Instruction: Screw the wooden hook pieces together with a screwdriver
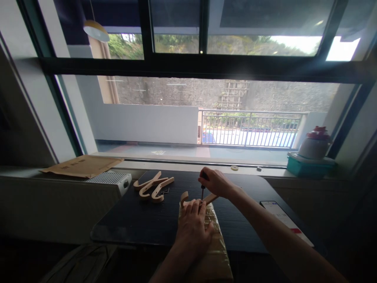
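My right hand [215, 181] is closed around the dark handle of a screwdriver [202, 192], whose thin shaft points straight down. Its tip meets a curved wooden hook [209, 198], close to my left fingertips. That hook lies across the end of a box wrapped in shiny tape [219, 251]. With its fingers laid over the wood, my left hand [193, 224] presses the hook against the box and covers its middle. Any screw under the tip is too small to make out. To the left, several similar wooden hooks [157, 186] lie in a loose pile.
Small metal parts [165, 191] sit beside the pile on the dark table [135, 224]. A phone [285, 222] rests at the right edge. Behind stand a white heater [106, 181] with a brown envelope [85, 165], and a teal box [309, 165] under a red-lidded jar [315, 144].
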The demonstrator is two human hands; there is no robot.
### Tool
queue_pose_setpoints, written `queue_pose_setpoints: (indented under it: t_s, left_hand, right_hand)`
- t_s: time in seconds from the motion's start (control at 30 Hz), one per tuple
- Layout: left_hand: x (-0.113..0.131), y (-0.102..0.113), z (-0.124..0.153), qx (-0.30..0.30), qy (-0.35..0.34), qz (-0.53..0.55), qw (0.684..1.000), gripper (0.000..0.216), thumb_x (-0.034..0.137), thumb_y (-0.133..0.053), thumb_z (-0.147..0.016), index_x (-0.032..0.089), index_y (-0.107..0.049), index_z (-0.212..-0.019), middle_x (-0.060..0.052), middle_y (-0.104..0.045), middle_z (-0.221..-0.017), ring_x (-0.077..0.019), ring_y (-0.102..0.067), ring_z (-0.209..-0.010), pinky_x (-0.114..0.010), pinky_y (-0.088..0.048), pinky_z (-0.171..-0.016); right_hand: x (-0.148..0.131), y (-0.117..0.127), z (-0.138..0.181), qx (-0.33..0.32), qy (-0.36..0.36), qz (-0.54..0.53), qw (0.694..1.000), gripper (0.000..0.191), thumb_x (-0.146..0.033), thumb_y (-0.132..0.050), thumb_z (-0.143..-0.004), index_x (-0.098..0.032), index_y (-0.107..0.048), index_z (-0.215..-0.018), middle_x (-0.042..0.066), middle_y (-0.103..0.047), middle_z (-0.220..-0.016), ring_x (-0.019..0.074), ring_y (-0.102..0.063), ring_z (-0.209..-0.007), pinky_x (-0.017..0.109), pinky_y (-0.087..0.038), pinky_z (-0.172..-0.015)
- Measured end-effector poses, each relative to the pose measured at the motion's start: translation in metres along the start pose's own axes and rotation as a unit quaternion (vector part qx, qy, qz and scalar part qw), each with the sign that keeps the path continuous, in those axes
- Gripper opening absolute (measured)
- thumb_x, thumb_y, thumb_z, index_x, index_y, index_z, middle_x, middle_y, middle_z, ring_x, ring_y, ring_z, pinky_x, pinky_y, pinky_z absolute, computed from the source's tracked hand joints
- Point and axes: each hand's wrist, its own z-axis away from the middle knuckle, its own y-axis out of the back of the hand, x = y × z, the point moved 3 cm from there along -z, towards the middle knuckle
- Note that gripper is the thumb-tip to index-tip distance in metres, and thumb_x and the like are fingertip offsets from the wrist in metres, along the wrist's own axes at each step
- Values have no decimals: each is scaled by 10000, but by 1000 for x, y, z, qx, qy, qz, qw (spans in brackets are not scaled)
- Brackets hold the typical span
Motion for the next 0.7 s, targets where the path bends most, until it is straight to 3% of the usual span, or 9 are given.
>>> queue_pose_setpoints:
  t_s: [0.17,0.33,0.5,0.7]
  left_hand:
    - [1,1,1,4,-9,-1,1000,569,385,-433,-818,116,-469,-1319,-136,-467,-1346,-288,-352,-1275,-451,-220,-1085]
    - [1,1,3,4,-8,-1,1000,575,382,-417,-819,113,-459,-1326,-136,-454,-1358,-284,-337,-1287,-450,-195,-1093]
    - [1,3,3,-2,-6,2,1000,573,393,-412,-819,121,-470,-1319,-135,-457,-1356,-288,-341,-1285,-451,-210,-1088]
    - [-1,0,2,7,-9,-3,1000,579,394,-419,-818,115,-457,-1325,-140,-456,-1354,-289,-343,-1286,-449,-224,-1080]
  right_hand:
    - [2,0,-1,11,-42,3,999,247,-375,-488,-855,-161,-578,-939,48,-640,-756,134,-540,-644,235,-322,-565]
    - [0,8,-3,-23,-21,-26,999,286,-315,-515,-834,-177,-565,-1079,33,-657,-828,115,-575,-675,210,-374,-583]
    - [0,10,0,-41,-13,-28,999,184,-238,-538,-795,-158,-631,-932,37,-663,-809,119,-575,-682,215,-393,-600]
    - [3,19,3,-9,-37,-33,999,194,-311,-599,-753,-164,-654,-868,45,-666,-768,145,-565,-659,256,-392,-597]
